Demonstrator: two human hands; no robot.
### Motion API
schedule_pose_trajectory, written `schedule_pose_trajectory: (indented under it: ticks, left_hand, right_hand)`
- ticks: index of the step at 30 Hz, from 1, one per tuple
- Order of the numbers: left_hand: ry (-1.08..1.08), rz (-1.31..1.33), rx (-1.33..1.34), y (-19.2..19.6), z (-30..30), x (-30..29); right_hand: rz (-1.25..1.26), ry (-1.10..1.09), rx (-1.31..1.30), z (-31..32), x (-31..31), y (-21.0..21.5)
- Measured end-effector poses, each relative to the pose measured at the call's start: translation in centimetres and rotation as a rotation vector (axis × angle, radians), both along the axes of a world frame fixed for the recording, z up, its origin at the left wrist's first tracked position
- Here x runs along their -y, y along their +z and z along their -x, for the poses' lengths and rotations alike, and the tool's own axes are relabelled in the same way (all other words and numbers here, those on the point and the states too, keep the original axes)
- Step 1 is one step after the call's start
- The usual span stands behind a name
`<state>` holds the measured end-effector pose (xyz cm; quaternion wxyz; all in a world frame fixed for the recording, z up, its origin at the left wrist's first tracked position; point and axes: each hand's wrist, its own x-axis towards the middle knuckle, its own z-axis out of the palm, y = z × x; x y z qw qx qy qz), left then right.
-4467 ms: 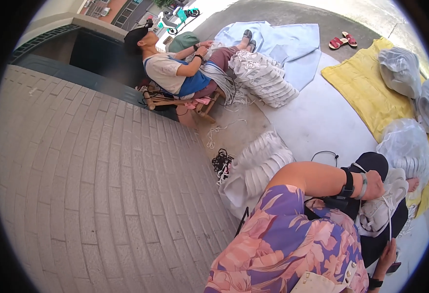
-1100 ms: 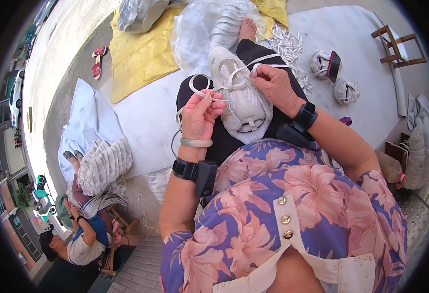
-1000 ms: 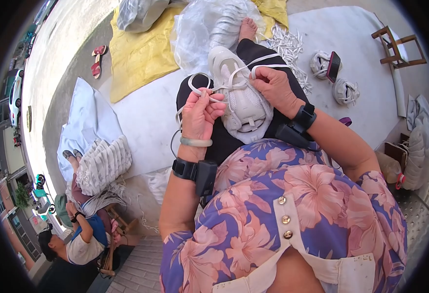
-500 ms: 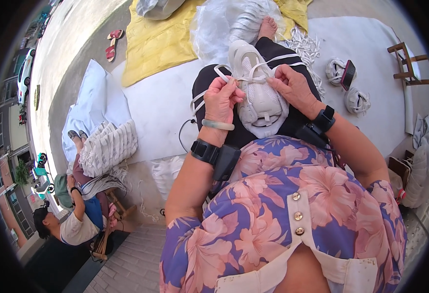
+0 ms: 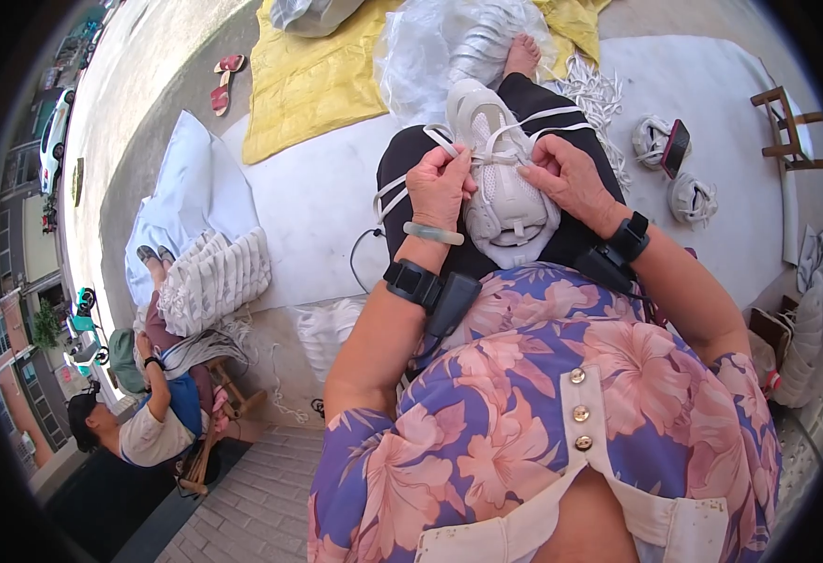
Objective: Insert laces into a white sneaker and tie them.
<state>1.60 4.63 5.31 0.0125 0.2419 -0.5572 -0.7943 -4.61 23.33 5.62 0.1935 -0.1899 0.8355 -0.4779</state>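
Note:
A white lace-up sneaker (image 5: 514,208) rests on my lap between my thighs, its heel toward me and its toe pointing away. My left hand (image 5: 440,192) is closed in a pinch on a flat white shoelace (image 5: 441,138) at the shoe's left eyelet row. From there the lace loops away to the left over my knee. On the other side, my right hand (image 5: 573,180) grips the sneaker's right edge, thumb on the upper near the eyelets. Another length of lace trails right over my leg, beyond that hand. What lies under both sets of fingertips is partly hidden.
To the right lie two white shoes (image 5: 692,199), a phone (image 5: 676,149) leaning on one, and a wooden stool (image 5: 786,129). Loose laces (image 5: 595,103) pile beside my foot. Left, a co-worker (image 5: 153,422) sits near stacked white shoe pieces (image 5: 212,281). A yellow sheet (image 5: 313,84) lies ahead.
My left hand has moved in closer to the eyelets with the lace, and its fingers have turned toward the shoe. The right hand still holds the shoe's edge. The whole view has shifted slightly.

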Motion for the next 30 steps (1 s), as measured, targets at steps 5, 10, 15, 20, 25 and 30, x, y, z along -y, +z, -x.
schedule_pose_trajectory:
  ticks: [5, 10, 15, 20, 25, 30]
  left_hand:
    - [0.005, 0.221, -0.125, -0.1, -0.4, -0.4]
    - [-0.009, 0.423, -0.152, -1.1, -0.2, 0.0]
    - [-0.038, 0.462, -0.137, -1.2, -0.2, 0.0]
    - [-0.088, 0.706, -0.280, -1.0, 0.8, -0.3]
    - [-0.080, 0.704, 0.019, -0.6, 0.7, 0.9]
    - [-0.167, 1.143, -0.367, 0.9, -0.6, -0.8]
  right_hand:
    - [0.087, 0.006, -0.047, -0.1, -0.1, -0.6]
    - [0.082, 0.001, 0.000, -0.2, -0.2, -0.4]
    - [0.066, -0.001, 0.029, -0.2, -0.5, -0.3]
    - [0.059, 0.006, 0.013, 0.1, -0.5, -0.6]
    - [0.133, 0.020, 0.115, -0.1, 0.8, -0.4]
    - [0.170, -0.021, 0.015, 0.6, -1.7, -0.8]
